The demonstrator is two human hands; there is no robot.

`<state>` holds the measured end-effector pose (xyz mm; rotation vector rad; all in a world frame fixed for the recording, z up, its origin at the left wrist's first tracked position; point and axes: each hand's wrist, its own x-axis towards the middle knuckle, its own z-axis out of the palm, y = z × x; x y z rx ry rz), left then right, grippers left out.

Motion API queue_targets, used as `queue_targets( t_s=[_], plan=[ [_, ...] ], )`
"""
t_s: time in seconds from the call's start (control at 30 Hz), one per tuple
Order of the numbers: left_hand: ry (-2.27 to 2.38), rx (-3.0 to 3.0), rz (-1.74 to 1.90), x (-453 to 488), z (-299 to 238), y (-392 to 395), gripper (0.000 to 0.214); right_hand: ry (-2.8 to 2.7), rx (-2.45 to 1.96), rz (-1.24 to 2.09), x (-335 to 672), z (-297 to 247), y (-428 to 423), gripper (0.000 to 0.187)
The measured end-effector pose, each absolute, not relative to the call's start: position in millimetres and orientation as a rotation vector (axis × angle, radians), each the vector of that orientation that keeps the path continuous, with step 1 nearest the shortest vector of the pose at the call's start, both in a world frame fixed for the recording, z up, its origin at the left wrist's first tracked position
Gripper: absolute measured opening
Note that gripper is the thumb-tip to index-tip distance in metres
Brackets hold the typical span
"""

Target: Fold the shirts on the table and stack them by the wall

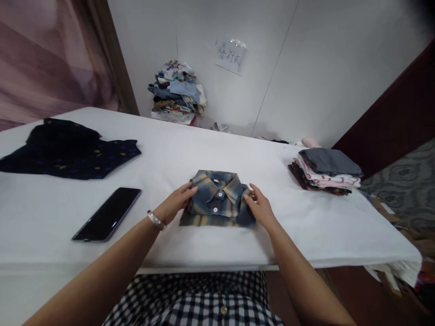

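A plaid shirt (pixel 217 201) in blue, tan and yellow lies folded on the white table in front of me, its collar and two white buttons facing up. My left hand (pixel 178 201) pinches the left edge of the shirt near the collar, thumb on top; a silver bracelet circles that wrist. At the opposite edge, my right hand (pixel 260 206) grips the shirt's right side between thumb and fingers. The undersides of the fingers are hidden beneath the cloth.
A dark patterned garment (pixel 68 151) and a black phone (pixel 108 213) lie on the left of the white table (pixel 217 249). Folded clothes (pixel 328 170) are stacked on the right. Behind the table rises a clothes pile (pixel 178 93); a handwritten sign (pixel 231 55) hangs on the wall.
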<state>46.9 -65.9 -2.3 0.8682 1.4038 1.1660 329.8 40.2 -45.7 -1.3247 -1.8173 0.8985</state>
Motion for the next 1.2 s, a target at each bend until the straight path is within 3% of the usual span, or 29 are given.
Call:
queue_targets(
  t_s=[0.1,0.17,0.37,0.47,0.7,0.8,0.97,1.2],
  plan=[
    [1.366,1.039,1.186,47.2,-5.6,-81.9,0.088,-1.782,-1.268,0.973,321.4,-44.1,42.9,0.064],
    [1.432,1.168,1.186,48.6,-11.2,-90.5,0.088,-1.717,-1.156,1.024,314.8,-47.6,46.0,0.061],
    [1.684,1.408,1.340,54.9,-19.5,-102.9,0.071,-1.777,-1.097,0.883,308.4,-60.2,57.0,0.044],
    [1.753,1.394,1.324,57.7,-21.5,-106.0,0.065,-1.973,-1.164,0.727,314.7,-58.7,57.2,0.045],
    [1.704,1.154,1.478,60.9,-31.1,-113.1,0.059,-2.067,-0.971,0.412,302.4,-17.9,25.1,0.037],
    [1.802,1.168,1.471,61.1,-30.9,-115.3,0.051,-2.204,-0.798,0.435,275.4,-1.6,10.2,0.037],
    [2.122,1.343,1.250,62.1,-26.2,-119.5,0.019,-2.338,-0.889,0.478,235.8,-2.8,7.6,0.051],
    [2.040,1.476,1.170,63.8,-24.2,-119.0,0.014,-2.024,-0.956,0.579,234.0,-20.6,16.8,0.029]
  ],
)
